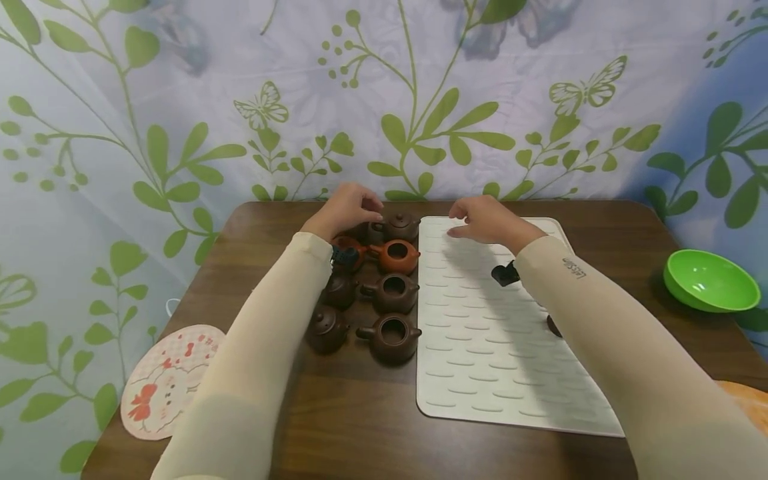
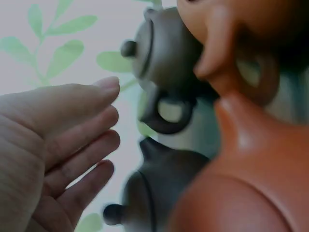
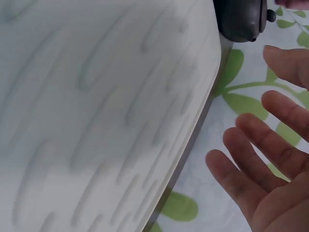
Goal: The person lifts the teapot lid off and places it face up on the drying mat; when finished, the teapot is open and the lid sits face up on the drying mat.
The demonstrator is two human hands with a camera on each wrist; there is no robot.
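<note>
My left hand [image 1: 348,208] hovers over the back end of two columns of small clay teapots, its fingers loosely bent and holding nothing. Close to its fingertips is a dark brown lidded teapot [image 1: 401,227]. The left wrist view shows a gap between the hand and the dark teapots, with a reddish-brown teapot [image 2: 241,198] in the foreground. An orange teapot without a lid [image 1: 399,257] and two dark lidless ones [image 1: 393,339] line the mat's left edge. Above the far part of the white mat [image 1: 480,347], my right hand [image 1: 489,221] is spread and holds nothing.
A small dark object [image 1: 553,326], partly hidden by my right sleeve, lies on the mat. A green bowl [image 1: 711,280] stands at the table's right edge. A round printed mat [image 1: 171,380] lies at the left. The patterned cloth [image 1: 420,133] rises behind the table.
</note>
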